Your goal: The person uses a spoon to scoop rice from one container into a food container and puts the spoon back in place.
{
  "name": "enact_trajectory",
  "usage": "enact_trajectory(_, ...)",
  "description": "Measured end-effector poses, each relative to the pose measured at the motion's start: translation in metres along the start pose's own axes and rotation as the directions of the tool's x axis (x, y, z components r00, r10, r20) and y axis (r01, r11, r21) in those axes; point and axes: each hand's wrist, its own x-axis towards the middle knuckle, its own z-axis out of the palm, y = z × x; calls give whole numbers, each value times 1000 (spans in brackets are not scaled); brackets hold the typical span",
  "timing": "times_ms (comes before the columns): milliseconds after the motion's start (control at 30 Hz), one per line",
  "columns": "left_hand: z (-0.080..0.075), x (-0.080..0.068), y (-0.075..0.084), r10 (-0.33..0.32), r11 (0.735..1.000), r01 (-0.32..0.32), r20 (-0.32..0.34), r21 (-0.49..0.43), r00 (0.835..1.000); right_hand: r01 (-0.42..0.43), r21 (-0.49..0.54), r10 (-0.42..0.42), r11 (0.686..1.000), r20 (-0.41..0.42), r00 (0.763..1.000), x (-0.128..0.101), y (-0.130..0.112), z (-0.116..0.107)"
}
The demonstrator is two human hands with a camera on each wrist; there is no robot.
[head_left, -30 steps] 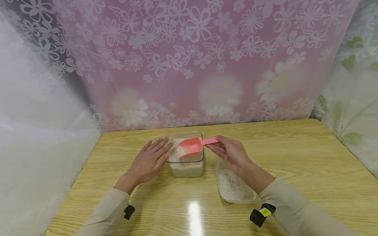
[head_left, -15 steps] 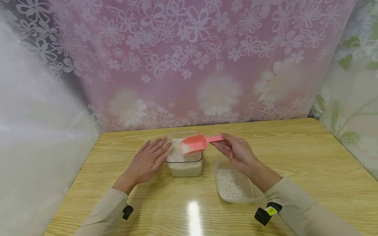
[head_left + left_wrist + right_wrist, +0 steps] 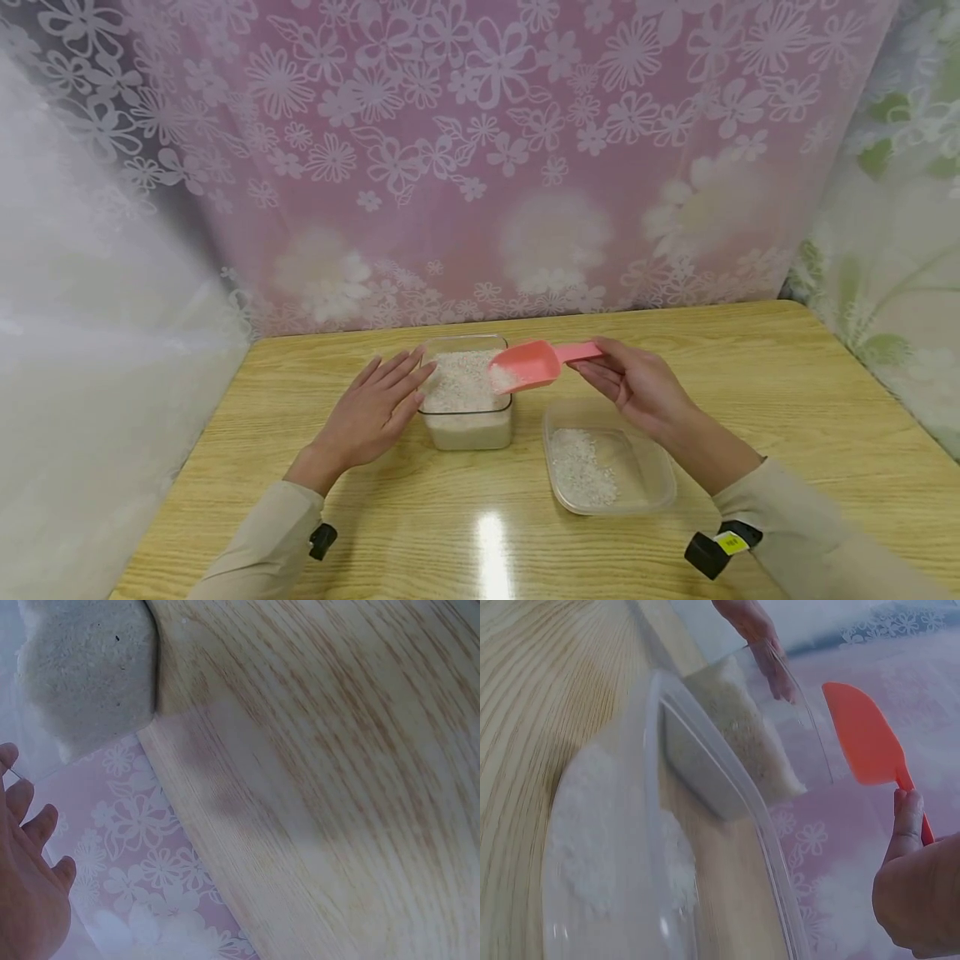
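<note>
My right hand [image 3: 637, 387] pinches the handle of a pink scoop [image 3: 531, 365], which carries a little rice at its front lip. The scoop is raised at the right rim of a clear square container [image 3: 468, 432] filled with rice [image 3: 461, 379]. In the right wrist view the scoop [image 3: 866, 735] shows from its underside, above the container's edge. My left hand [image 3: 371, 412] lies with straight fingers against the container's left side, fingertips at the rim. The left wrist view shows that hand [image 3: 34, 877] beside the clear wall and the rice [image 3: 90, 671].
A shallow clear plastic box [image 3: 660, 492] with some rice [image 3: 581, 467] in its left part stands on the wooden table [image 3: 405, 533], below my right hand. A pink flowered curtain [image 3: 450, 167] hangs behind the table's back edge, with pale sheets at both sides.
My right hand has moved right and lifted the scoop from over the middle of the rice to the container's right rim. The left hand stays at the container's side.
</note>
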Motion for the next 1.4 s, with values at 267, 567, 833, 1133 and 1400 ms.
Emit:
enact_trajectory(267,0,0,-1,-1,1000,1,-3,-4,1000,3,-6,-3,1000,56,998,-16,-14,-22)
enact_trajectory(567,0,0,-1,-6,1000,6,5,-9,1000,-5,13,3,1000,137,991,-35,-24,-57)
enact_trajectory(833,1,1,-1,2,1000,-2,-1,-10,1000,-25,4,24,1000,159,987,-47,-26,-83)
enact_trajectory(1133,0,1,0,-3,1000,3,3,-11,1000,-36,4,35,999,161,986,-60,-23,-106)
enact_trajectory(1400,0,1,0,-7,1000,7,8,-10,1000,-61,-24,64,998,175,982,-67,-19,-122)
